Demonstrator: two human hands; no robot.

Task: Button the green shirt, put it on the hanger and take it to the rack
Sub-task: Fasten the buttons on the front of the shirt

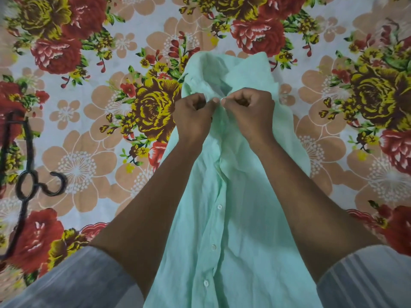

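Observation:
The pale green shirt (222,230) lies lengthwise on a flowered bedsheet, collar at the far end, its front placket running toward me with three white buttons showing closed lower down. My left hand (193,116) pinches the left edge of the placket just below the collar. My right hand (250,112) pinches the facing edge, a small white button (222,99) showing between the fingertips of both hands. A black hanger (24,170) lies flat on the sheet at the far left, its hook curling to the right.
The flowered bedsheet (89,96) covers the whole surface around the shirt. My grey sleeves fill the two lower corners. No rack is in view.

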